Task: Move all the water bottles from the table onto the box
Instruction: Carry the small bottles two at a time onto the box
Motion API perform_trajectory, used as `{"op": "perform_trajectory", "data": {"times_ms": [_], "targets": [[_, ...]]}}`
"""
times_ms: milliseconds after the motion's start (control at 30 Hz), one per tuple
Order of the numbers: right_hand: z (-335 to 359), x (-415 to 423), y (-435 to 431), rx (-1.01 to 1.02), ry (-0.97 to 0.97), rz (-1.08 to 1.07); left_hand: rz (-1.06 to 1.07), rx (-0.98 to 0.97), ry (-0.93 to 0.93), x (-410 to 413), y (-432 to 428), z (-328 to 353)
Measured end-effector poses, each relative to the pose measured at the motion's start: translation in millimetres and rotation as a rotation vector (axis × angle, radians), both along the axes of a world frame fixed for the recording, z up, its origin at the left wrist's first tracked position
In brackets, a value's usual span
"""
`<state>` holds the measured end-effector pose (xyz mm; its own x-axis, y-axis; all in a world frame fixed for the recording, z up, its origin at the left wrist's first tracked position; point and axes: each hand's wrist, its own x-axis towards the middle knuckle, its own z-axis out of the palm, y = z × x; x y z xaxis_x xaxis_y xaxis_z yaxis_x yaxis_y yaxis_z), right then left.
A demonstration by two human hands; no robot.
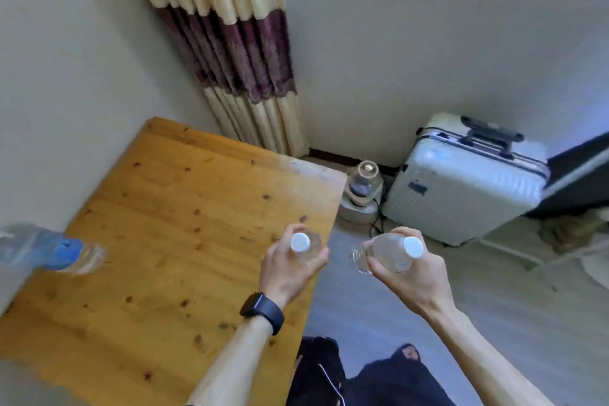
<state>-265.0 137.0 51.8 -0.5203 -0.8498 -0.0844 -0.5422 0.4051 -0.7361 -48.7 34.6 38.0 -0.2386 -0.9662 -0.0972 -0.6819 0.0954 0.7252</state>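
Bottle one (pixel 300 242): clear with a white cap, upright inside the left fingers, its cap rising above them; held over the table's right edge.
Left hand (pixel 290 269): fingers and thumb curled round the body of Bottle one, gripping it below the cap; a black watch (pixel 263 310) sits on the wrist behind them.
Bottle two (pixel 389 252): clear with a white cap, tilted, cap to the right of the right fingers and base jutting out to their left; held over the floor (pixel 494 306), near Bottle one but apart from it.
Right hand (pixel 408 277): fingers wrapped round the middle of Bottle two, holding it.
Bottle three (pixel 62 254): blue label, blurred, well to the left of the left fingers, at the table's left side; standing or lying, I cannot tell.
Table (pixel 158 241): orange knotted wood, beneath and left of the left fingers.
Suitcase (pixel 461 191): white, upright on the floor beyond the right fingers.
Appliance (pixel 362 188): small, glass-topped, on the floor beyond the gap between both sets of fingers, just beside the Suitcase.
Curtain (pixel 230 49): cream with a purple band, far beyond the left fingers.
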Motion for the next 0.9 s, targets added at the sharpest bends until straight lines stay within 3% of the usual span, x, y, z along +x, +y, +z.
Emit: {"op": "perform_trajectory", "data": {"times_ms": [200,400,700,900], "targets": [[9.3,-108.3,117.2,-0.076,0.051,-0.342,-0.334,-0.039,-0.041,-165.5,45.8,12.4],[16.0,-204.2,270.9,-0.042,0.085,-0.72,-0.652,0.038,-0.055,-345.4,162.0,17.9],[29.6,-283.4,465.1,-0.063,0.066,-1.31,-1.225,0.018,-0.041,-562.0,348.1,50.3],[20.9,-330.0,564.2,0.083,0.136,-1.625,-1.491,-0.006,-0.067,-673.0,458.1,56.1]]}}
